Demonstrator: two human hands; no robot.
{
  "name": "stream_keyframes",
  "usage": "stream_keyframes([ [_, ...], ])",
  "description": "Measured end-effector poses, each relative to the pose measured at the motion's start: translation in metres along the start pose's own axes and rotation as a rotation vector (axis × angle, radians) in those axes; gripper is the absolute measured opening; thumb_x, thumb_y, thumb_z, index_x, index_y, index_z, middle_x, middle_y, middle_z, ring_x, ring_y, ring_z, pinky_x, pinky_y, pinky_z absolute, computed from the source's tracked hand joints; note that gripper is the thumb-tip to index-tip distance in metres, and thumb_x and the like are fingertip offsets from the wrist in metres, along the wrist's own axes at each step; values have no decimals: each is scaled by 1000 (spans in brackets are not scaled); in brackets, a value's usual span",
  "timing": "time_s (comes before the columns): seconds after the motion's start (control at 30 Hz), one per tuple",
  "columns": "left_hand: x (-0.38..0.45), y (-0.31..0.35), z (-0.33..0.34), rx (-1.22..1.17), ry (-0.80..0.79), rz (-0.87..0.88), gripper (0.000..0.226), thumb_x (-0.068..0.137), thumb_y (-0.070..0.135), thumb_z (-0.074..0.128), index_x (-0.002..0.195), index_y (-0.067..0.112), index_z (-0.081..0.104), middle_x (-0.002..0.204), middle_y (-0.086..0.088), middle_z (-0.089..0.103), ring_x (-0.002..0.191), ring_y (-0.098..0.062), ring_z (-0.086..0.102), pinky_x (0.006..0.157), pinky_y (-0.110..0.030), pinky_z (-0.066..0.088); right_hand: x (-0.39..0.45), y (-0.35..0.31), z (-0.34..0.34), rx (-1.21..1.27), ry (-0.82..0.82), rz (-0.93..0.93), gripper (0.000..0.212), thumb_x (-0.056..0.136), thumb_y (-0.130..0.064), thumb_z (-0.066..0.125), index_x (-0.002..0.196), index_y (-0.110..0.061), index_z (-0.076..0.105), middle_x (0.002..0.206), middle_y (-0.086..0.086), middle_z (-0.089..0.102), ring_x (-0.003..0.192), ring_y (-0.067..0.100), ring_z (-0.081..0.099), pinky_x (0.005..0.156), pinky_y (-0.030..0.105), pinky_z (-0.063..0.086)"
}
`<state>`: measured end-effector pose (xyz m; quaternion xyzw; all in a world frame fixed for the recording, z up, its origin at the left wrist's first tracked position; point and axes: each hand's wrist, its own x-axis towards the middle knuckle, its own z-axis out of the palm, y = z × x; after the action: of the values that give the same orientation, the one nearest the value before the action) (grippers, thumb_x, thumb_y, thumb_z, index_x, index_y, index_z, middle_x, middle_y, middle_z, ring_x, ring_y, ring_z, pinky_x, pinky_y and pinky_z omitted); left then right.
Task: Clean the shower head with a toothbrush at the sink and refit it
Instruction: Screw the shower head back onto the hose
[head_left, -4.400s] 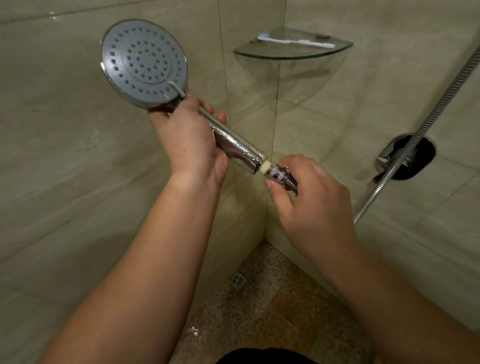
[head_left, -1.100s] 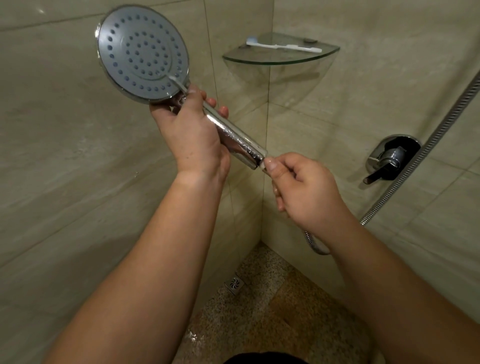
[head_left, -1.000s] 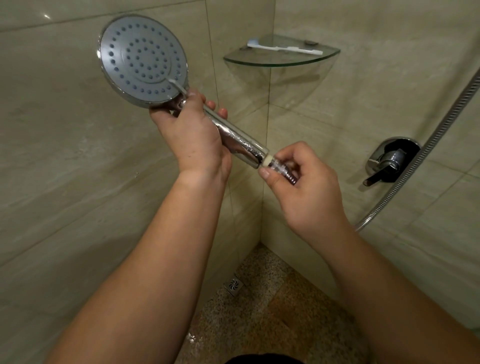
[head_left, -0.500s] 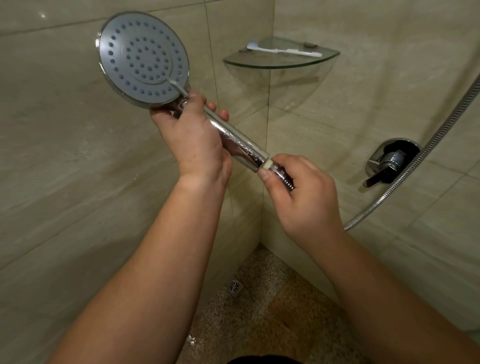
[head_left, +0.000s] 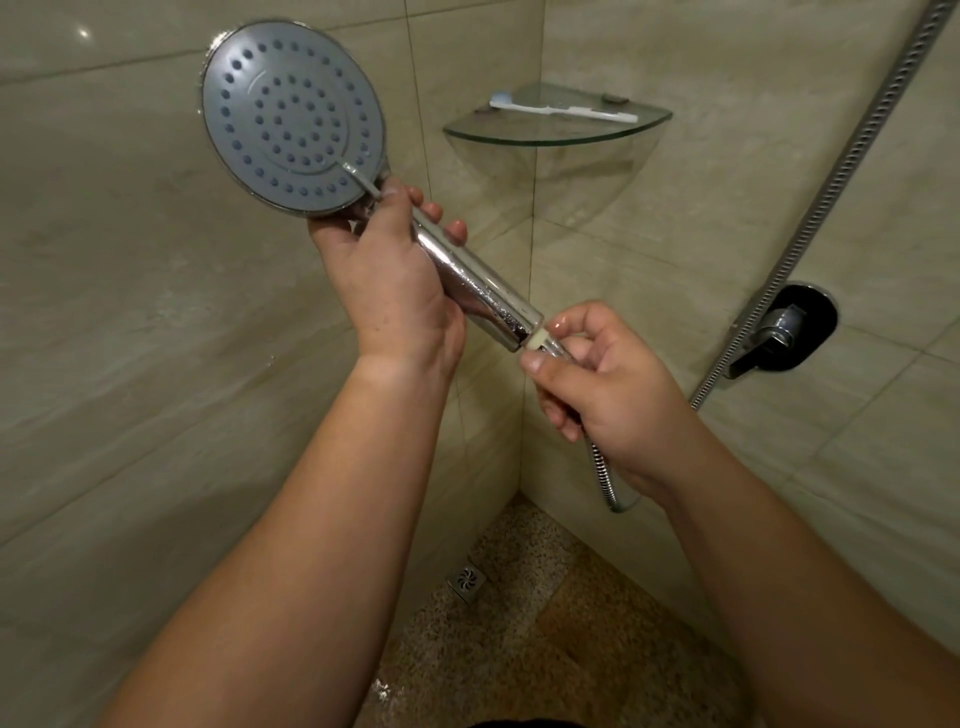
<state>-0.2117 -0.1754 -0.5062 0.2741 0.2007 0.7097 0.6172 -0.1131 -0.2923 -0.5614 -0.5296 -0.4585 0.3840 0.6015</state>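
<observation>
A glass corner shelf (head_left: 556, 136) is fixed where two beige tiled walls (head_left: 130, 312) meet. A chrome mixer valve (head_left: 779, 332) with a lever sits on the right wall. Below, a speckled stone floor (head_left: 545, 649) holds a small square drain (head_left: 466, 582) near the corner.

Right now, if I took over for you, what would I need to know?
Left hand grips the shower head by its handle, face toward you.
Right hand pinches the hose nut at the handle's end; a pale thread shows there. Whether it is going on or coming off, I cannot tell.
The hose runs up the right wall past the tap.
The toothbrush lies on the glass corner shelf.
No sink is in view, so cleaning progress is unclear.
</observation>
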Motion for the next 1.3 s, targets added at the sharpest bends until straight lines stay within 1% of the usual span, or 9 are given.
stream_keyframes([
  [0.13,-2,-1,0,7,-6,9,19,97,-3,49,110,10,46,78,-9,54,64,-18,55,55,-32,49,0,2,0,-138,73,-20,6,96,-17,61,95,-11,61,68,9,65,53,13,56,50,27,40],
  [0.2,-2,-1,0,9,-4,10,18,97,-3,49,109,10,46,79,-9,54,63,-18,55,55,-32,49,0,5,1,-238,94,-22,16,99,-26,56,88,-19,65,65,3,65,50,11,54,49,26,40],
  [0.37,-2,-1,-2,9,-6,-10,18,97,-2,49,109,10,47,78,-9,54,62,-17,55,55,-32,49,3,5,-7,-58,-88,103,24,99,-36,49,89,-18,61,59,-1,58,45,13,48,41,23,36],
  [0.57,-1,2,-1,-8,17,-36,17,98,-2,48,109,11,46,77,-8,52,60,-16,53,54,-31,48,0,13,-1,-313,145,-210,15,82,-39,69,90,-31,59,68,-2,60,55,11,52,50,36,44],
  [0.67,-2,3,-1,5,-8,-33,20,98,-3,47,114,9,46,77,-9,52,60,-17,53,54,-31,47,-1,10,0,-242,67,-87,19,90,-46,57,86,-29,64,60,2,61,45,12,51,41,29,40],
  [0.77,-3,4,-2,-6,-43,-62,22,99,-2,49,118,9,47,77,-9,53,61,-17,54,53,-31,47,1,4,-6,72,-107,152,36,100,-41,48,96,-10,65,58,6,61,38,12,47,35,19,34],
  [0.93,-2,4,-1,-13,-41,-84,22,99,-1,50,119,9,48,76,-9,53,61,-17,54,53,-30,48,0,2,-8,274,-124,193,29,88,-34,65,100,-10,53,63,11,58,42,13,41,36,20,29],
  [1.07,-1,4,1,-14,-56,-75,23,98,-1,50,119,9,48,77,-9,54,61,-17,55,52,-30,48,-2,0,-4,302,-116,121,29,80,-14,73,94,-7,49,64,12,59,42,15,44,35,22,31],
  [1.3,1,3,0,-17,-112,-38,23,96,-1,51,116,9,47,76,-8,56,62,-17,56,54,-31,48,-5,1,-3,55,-38,168,30,102,-34,48,98,-8,62,67,7,65,49,15,51,44,26,40],
])
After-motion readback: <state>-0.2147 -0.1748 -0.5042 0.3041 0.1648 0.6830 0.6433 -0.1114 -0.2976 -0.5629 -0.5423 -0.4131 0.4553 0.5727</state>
